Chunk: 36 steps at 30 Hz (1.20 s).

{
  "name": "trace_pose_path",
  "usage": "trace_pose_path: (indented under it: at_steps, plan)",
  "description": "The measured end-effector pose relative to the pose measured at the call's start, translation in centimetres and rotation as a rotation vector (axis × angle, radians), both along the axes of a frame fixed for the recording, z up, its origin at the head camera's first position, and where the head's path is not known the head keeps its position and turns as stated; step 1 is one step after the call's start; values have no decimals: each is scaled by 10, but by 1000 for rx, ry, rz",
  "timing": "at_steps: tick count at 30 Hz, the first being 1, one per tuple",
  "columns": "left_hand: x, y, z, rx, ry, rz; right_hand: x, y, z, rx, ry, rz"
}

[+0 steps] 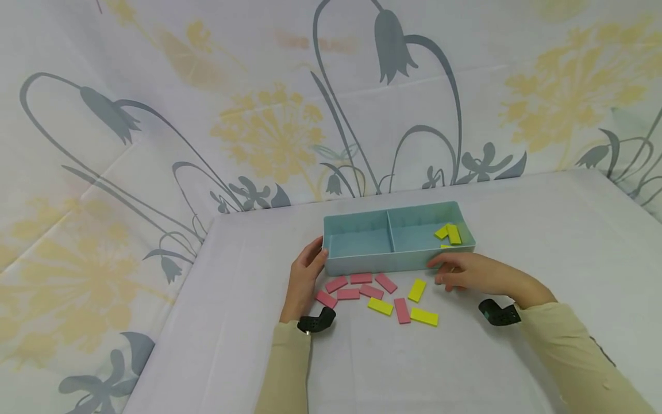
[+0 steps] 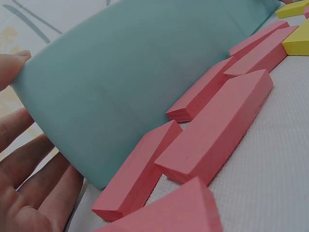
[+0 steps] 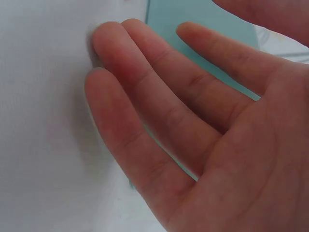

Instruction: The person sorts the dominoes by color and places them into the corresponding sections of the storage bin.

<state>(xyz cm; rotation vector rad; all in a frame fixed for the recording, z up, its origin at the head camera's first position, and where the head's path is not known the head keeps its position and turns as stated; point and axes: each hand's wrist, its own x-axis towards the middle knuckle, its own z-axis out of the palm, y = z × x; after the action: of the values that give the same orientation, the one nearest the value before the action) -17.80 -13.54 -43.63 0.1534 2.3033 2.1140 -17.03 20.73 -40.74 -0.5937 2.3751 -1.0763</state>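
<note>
A light blue box with two compartments lies on the white-covered table. My left hand holds its left end, thumb at the near corner and fingers along the end wall. Three yellow blocks show in the right compartment, one mostly hidden by the front wall. My right hand is at the box's near right corner, palm bare and fingers loosely bent, holding nothing. Several pink blocks and three yellow blocks lie flat before the box; the left wrist view shows pink blocks close along its wall.
Behind the table hangs a white cloth with grey and yellow flowers. A divider splits the box, and its left compartment shows only bare floor. Each wrist wears a black band.
</note>
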Motion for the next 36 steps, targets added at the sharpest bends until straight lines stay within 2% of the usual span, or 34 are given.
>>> trace_pose_path:
  at_steps: [6, 10, 20, 29, 36]
  plan:
    - [-9, -3, -18, 5, 13, 20, -1, -6, -5, 32, 6, -3]
    - [-11, -3, -23, -21, 35, 39, 0, -10, -7, 51, 12, -7]
    - [-11, -3, -22, -10, 26, 34, 1, -17, -10, 72, 35, -16]
    - [-11, -3, -22, -9, 25, 41, 3, -23, -11, 96, 113, -10]
    - [-12, -2, -22, 3, 22, 35, 3, -26, -15, 164, 189, -6]
